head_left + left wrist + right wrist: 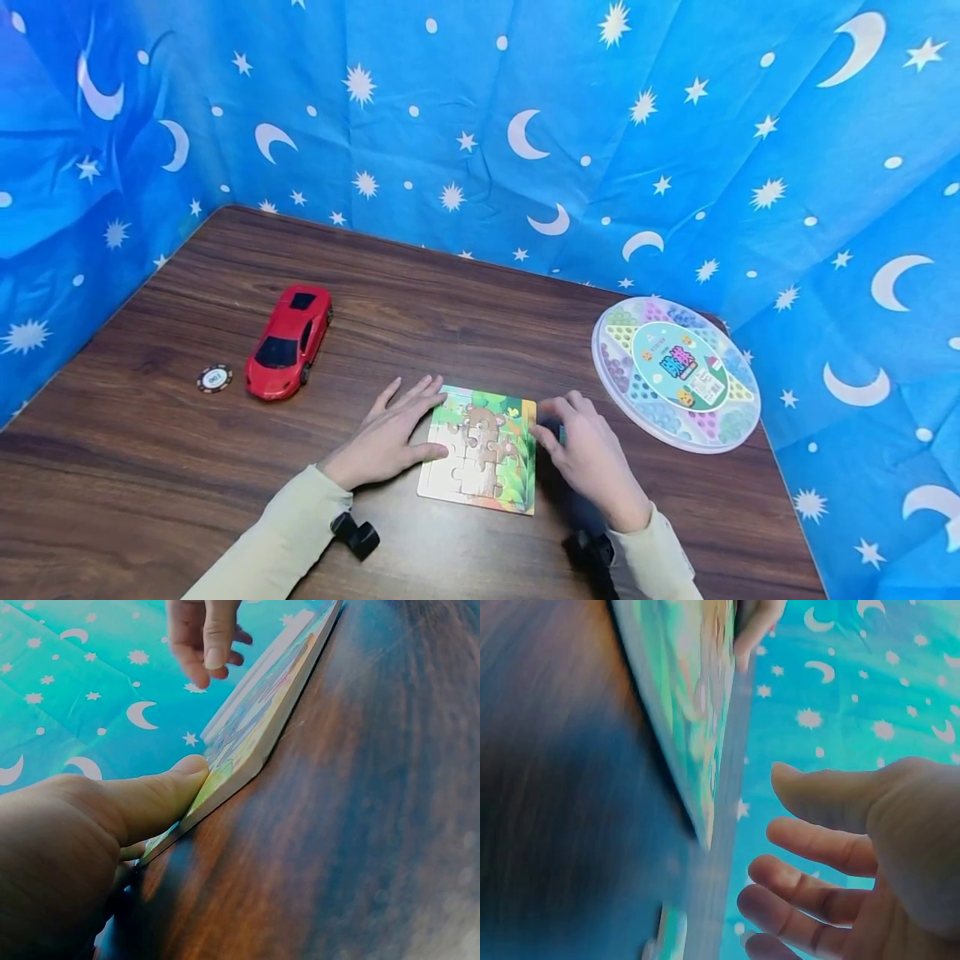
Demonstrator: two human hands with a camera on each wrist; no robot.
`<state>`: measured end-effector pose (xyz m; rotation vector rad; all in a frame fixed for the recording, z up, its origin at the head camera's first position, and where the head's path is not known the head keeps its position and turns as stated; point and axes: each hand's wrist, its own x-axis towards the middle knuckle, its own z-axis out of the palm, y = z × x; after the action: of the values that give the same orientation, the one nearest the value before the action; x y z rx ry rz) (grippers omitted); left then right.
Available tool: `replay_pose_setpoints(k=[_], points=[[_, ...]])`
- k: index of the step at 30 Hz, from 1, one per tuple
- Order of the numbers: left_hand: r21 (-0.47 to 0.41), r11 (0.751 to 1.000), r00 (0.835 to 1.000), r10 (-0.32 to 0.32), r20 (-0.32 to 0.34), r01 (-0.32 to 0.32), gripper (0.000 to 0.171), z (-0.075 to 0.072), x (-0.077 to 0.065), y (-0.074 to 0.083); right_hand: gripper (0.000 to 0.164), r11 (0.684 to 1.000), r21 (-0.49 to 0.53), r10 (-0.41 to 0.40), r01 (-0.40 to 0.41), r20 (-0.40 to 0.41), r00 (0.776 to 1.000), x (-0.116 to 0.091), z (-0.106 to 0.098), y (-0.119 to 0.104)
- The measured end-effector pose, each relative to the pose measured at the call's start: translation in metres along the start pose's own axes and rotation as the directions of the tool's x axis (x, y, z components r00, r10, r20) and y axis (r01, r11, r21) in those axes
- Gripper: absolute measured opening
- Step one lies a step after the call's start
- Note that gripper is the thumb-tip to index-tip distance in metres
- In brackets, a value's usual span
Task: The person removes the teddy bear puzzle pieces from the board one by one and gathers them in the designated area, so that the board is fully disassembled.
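So the biggest thing here is the blue cloth (450, 125) with white moons and stars, filling the whole top of the head view and running down both sides. Below it there's the dark wood-grain desk (150, 492), taking up most of the lower half.

Two pale sleeves (273, 529) come in from the bottom edge. Next down in size is a round game board (678, 371), over at the right of the frame, with a star layout and a label in the middle.

The jigsaw puzzle (480, 454) is at lower centre on the desk, a bear on green leaves, with glare washing out a good chunk of its left side. The left hand (386, 437) is on its left side, thumb resting on the face and fingers reaching the upper left corner, grip spread fairly wide. The right hand (592, 458) hovers just beside the right edge, fingers loosely bent, nothing in that grip and a clear gap between thumb and fingers in the right wrist view.

Red toy car (291, 342) sits left of centre. Each wrist has some black gear (356, 535) on it. Then a poker chip (215, 378) marked 100 near the car, and a small green-edged piece (675, 934) at the bottom of the right wrist view, mostly cut off.
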<state>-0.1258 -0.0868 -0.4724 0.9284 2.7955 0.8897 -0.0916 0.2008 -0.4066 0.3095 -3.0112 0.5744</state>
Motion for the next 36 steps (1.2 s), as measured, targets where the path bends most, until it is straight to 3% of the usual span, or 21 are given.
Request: replay_pose_setpoints(k=[7, 13, 18, 24, 36], points=[[0.003, 1.000, 1.000, -0.005, 0.007, 0.005, 0.080, 0.001, 0.000, 0.000, 0.039, 0.988, -0.056, -0.144, 0.147, 0.051, 0.988, 0.006, 0.015, -0.017], [-0.001, 1.000, 1.000, -0.005, 0.013, 0.005, 0.079, 0.001, 0.000, 0.001, 0.040, 0.967, -0.144, -0.191, 0.211, 0.138, 0.972, 0.009, 0.024, -0.025], [-0.019, 1.000, 1.000, 0.001, 0.002, -0.001, 0.078, -0.001, 0.000, 0.002, 0.037, 0.958, -0.165, -0.214, 0.235, 0.134, 0.968, 0.013, 0.025, -0.028], [-0.038, 0.999, 1.000, 0.000, 0.005, 0.000, 0.078, -0.003, -0.001, 0.003, 0.045, 0.950, -0.184, -0.226, 0.252, 0.151, 0.962, 0.018, 0.025, -0.029], [-0.023, 1.000, 1.000, -0.001, 0.000, 0.000, 0.078, -0.001, -0.001, 0.001, 0.045, 0.963, -0.180, -0.169, 0.203, 0.186, 0.968, 0.032, 0.023, -0.037]])
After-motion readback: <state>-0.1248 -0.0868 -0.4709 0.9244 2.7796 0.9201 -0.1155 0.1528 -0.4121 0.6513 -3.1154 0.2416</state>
